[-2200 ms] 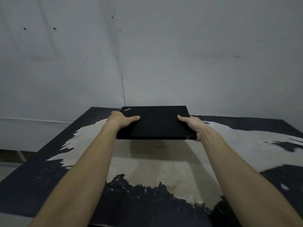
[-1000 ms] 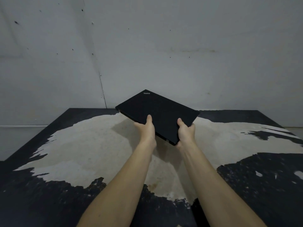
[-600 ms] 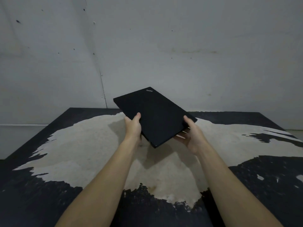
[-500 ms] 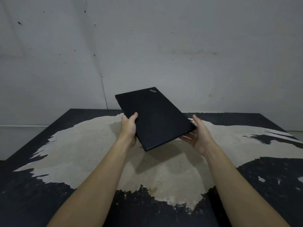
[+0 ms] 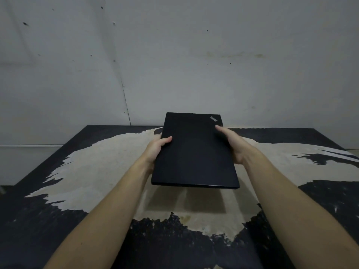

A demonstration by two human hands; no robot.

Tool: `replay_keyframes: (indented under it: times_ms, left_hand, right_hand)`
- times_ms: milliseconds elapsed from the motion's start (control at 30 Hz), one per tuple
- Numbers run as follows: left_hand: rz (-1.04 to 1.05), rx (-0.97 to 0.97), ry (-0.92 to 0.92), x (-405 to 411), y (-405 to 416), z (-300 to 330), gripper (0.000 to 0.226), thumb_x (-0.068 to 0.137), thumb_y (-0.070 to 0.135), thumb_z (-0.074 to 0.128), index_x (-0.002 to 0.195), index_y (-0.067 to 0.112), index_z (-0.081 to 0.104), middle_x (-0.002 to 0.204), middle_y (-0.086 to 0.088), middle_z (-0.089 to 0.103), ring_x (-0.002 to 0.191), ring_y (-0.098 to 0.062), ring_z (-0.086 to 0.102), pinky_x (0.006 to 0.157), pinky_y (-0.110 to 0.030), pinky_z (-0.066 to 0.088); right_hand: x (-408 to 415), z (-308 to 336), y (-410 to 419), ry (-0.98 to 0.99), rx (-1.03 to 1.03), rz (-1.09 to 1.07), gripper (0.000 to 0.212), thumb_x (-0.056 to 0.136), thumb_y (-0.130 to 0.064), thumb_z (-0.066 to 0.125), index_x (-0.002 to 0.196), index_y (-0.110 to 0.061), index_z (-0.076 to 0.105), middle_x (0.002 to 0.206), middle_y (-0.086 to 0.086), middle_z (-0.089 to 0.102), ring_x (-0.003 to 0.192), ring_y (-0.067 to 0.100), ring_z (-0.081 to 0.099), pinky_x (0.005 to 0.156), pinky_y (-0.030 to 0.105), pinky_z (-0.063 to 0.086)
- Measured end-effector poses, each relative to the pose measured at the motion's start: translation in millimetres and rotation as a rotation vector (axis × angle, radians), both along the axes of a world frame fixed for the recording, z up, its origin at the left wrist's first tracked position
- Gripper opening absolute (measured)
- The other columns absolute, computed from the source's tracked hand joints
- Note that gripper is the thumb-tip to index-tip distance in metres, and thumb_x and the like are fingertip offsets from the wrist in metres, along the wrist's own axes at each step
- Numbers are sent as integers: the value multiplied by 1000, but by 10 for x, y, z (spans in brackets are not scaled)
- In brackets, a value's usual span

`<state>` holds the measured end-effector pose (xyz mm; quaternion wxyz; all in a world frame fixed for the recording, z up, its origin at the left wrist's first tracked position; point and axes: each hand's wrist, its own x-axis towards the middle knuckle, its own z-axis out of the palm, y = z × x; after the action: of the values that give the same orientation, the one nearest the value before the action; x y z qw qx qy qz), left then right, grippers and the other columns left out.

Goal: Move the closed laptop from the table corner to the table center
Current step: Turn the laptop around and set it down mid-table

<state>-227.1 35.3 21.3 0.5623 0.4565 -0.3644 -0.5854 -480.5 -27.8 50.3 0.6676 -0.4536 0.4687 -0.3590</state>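
A closed black laptop [image 5: 194,154] hangs in the air above the middle of the table [image 5: 97,167], its short edge toward me and its logo at the far right corner. My left hand [image 5: 156,149] grips its left long edge, thumb on the lid. My right hand [image 5: 234,145] grips the right long edge, thumb lying near the logo. The laptop's shadow falls on the pale worn patch below it. The fingers under the laptop are hidden.
The table is dark with a large pale worn patch across its middle. A grey wall [image 5: 174,55] stands right behind the table's far edge. The table's left edge [image 5: 42,162] drops to a lower floor area.
The laptop has turned clockwise from a diagonal pose to lengthwise, short edge toward me, and come nearer over the pale patch. Both hands have shifted to its long sides.
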Motion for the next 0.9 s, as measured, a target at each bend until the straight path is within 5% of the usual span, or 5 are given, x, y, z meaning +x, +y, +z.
replay_keyframes:
  times_ms: [267,433,600,700,900]
  left_hand:
    - [36,2,24,14,-64,120,29,102,28,56,111,7,74,104,-10,78,82,-24,77,70,-30,59]
    - [57,-20,374,73,-29,-9,77,99,66,40,124,2,74,138,-20,66,129,-37,62,114,-44,41]
    - [218,-46,572,-14,-7,-123,99,87,87,32,128,4,70,128,-15,73,114,-29,72,98,-38,55]
    - [262,-52,539,-130,1,-80,90,91,81,38,132,7,68,130,-15,72,116,-29,69,100,-39,54]
    - [284,-27,346,-462,53,-90,40,98,27,66,136,18,63,129,-7,74,115,-26,71,96,-45,59]
  right_hand:
    - [45,-127,28,-113,74,-139,25,98,-28,67,108,-7,74,84,10,81,66,24,79,52,33,62]
    - [83,-218,19,-262,63,-270,25,101,-25,61,115,-8,73,91,10,82,73,25,79,61,35,63]
    - [169,-337,17,-331,36,-426,31,98,-23,65,126,-10,70,109,8,80,94,27,77,71,38,62]
    - [243,-367,39,-365,24,-536,31,97,-21,67,127,-10,66,109,8,78,92,26,76,64,35,61]
    - [401,-344,108,-349,-9,-681,25,99,-20,66,121,-13,59,103,4,72,92,26,72,75,39,62]
